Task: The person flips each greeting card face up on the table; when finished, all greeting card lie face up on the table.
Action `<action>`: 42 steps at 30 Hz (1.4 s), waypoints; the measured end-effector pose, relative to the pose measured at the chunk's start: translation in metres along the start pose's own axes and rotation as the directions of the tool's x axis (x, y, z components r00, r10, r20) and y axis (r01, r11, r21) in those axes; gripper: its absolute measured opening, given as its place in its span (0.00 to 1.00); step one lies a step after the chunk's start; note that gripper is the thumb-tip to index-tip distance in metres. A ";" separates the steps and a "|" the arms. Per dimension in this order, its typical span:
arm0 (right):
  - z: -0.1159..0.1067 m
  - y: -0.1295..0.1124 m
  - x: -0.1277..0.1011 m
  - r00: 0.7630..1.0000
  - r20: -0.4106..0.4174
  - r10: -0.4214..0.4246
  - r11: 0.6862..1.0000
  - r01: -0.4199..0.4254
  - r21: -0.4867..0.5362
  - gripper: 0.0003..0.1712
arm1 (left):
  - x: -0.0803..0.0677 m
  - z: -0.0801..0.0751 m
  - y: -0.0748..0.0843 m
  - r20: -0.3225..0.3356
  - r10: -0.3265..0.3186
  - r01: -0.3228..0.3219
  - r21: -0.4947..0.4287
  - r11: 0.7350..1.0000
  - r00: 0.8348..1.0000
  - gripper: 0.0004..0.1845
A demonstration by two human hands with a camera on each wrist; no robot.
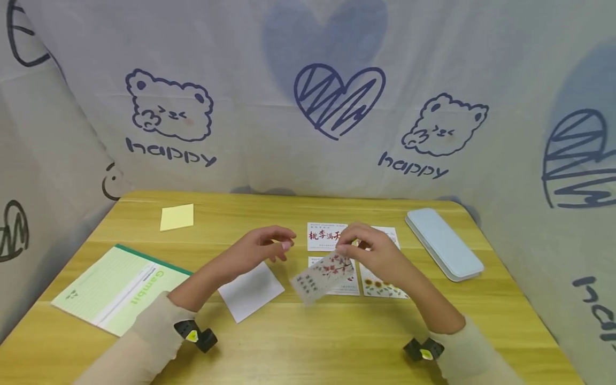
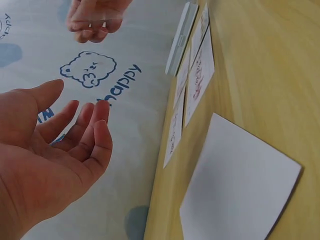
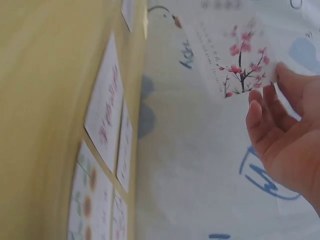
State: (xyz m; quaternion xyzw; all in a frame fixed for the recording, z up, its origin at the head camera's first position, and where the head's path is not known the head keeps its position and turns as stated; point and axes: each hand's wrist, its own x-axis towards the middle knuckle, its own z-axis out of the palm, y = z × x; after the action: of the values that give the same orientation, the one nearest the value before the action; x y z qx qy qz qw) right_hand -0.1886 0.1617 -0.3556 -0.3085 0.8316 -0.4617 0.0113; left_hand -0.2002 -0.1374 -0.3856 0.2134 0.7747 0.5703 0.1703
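Right hand (image 1: 372,251) pinches translucent plum-blossom film card (image 1: 321,277) by its upper right end, held above the yellow wooden worktop (image 1: 298,337). Long axis slopes down-left toward the left hand (image 1: 262,247), which hovers near, fingers relaxed, empty.

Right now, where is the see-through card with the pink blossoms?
In the head view the blossom card is pinched in the right hand, raised above the printed cards at the table's middle.
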 end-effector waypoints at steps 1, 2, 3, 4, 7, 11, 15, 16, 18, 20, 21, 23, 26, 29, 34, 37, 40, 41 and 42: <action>-0.003 0.001 0.000 0.999 -0.022 0.034 0.999 -0.034 0.004 0.02 | -0.001 0.000 0.002 -0.009 0.003 -0.003 -0.003 1.000 1.000 0.19; -0.006 0.002 0.000 0.997 -0.043 0.066 0.998 -0.066 0.009 0.03 | -0.002 0.001 0.003 -0.016 0.008 -0.008 -0.006 1.000 1.000 0.18; -0.009 0.003 0.000 0.994 -0.063 0.095 0.995 -0.094 0.017 0.04 | -0.002 0.002 0.005 -0.020 0.014 -0.014 -0.014 1.000 1.000 0.18; -0.011 0.005 0.000 0.989 -0.079 0.121 0.992 -0.119 0.026 0.05 | -0.003 0.003 0.006 -0.024 0.017 -0.018 -0.023 1.000 1.000 0.18; -0.014 0.008 0.000 0.977 -0.106 0.183 0.983 -0.177 0.056 0.10 | -0.003 0.009 0.007 -0.038 0.032 -0.034 -0.058 0.998 0.999 0.17; -0.013 0.012 0.001 0.971 -0.102 0.218 0.973 -0.208 0.098 0.14 | -0.002 0.017 0.007 -0.067 0.076 -0.082 -0.097 0.992 0.995 0.15; -0.008 0.014 0.002 0.970 -0.097 0.223 0.972 -0.215 0.091 0.14 | -0.001 0.020 0.007 -0.108 0.105 -0.116 -0.103 0.988 0.989 0.12; -0.007 0.014 0.003 0.970 -0.095 0.223 0.972 -0.215 0.090 0.14 | -0.001 0.020 0.007 -0.116 0.100 -0.112 -0.102 0.988 0.988 0.12; -0.005 0.015 0.004 0.970 -0.091 0.226 0.972 -0.218 0.089 0.14 | -0.001 0.018 0.007 -0.123 0.090 -0.100 -0.084 0.991 0.988 0.11; -0.002 0.016 0.005 0.970 -0.079 0.232 0.970 -0.223 0.101 0.14 | 0.000 0.015 0.006 -0.129 0.072 -0.080 -0.053 0.995 0.989 0.11; 0.000 0.017 0.006 0.969 -0.073 0.237 0.968 -0.229 0.100 0.14 | 0.001 0.012 0.005 -0.135 0.064 -0.069 -0.035 0.997 0.989 0.10; 0.003 0.018 0.010 0.969 -0.063 0.237 0.969 -0.232 0.079 0.14 | 0.002 0.007 0.005 -0.153 0.045 -0.046 -0.003 0.999 0.987 0.10; 0.009 0.020 0.021 0.974 -0.045 0.223 0.975 -0.222 0.021 0.15 | 0.006 -0.004 0.003 -0.177 0.016 -0.011 0.033 0.999 0.984 0.09; 0.015 0.025 0.040 0.983 -0.031 0.181 0.982 -0.182 -0.054 0.15 | 0.013 -0.019 -0.001 -0.188 -0.016 0.028 0.063 0.998 0.982 0.09; 0.025 0.039 0.075 0.982 0.002 0.186 0.975 -0.185 -0.126 0.10 | 0.027 -0.048 -0.008 -0.206 -0.055 0.083 0.130 0.988 0.977 0.10; 0.035 0.048 0.097 0.975 0.024 0.220 0.963 -0.213 -0.163 0.09 | 0.037 -0.064 -0.016 -0.214 -0.067 0.107 0.180 0.978 0.974 0.10; 0.045 0.056 0.117 0.973 0.047 0.228 0.953 -0.213 -0.213 0.08 | 0.046 -0.078 -0.024 -0.228 -0.085 0.137 0.223 0.965 0.970 0.10; 0.048 0.059 0.122 0.972 0.054 0.227 0.950 -0.209 -0.232 0.07 | 0.048 -0.082 -0.027 -0.231 -0.090 0.147 0.240 0.960 0.969 0.10; 0.051 0.061 0.128 0.972 0.062 0.225 0.946 -0.204 -0.251 0.06 | 0.050 -0.085 -0.030 -0.234 -0.096 0.156 0.255 0.954 0.967 0.10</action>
State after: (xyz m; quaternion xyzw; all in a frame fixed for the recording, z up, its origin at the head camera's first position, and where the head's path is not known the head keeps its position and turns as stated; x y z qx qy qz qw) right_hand -0.3072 0.0794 -0.3985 -0.2356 0.9090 -0.3383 0.0609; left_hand -0.2897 -0.1877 -0.3901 0.1204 0.8717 0.4666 0.0890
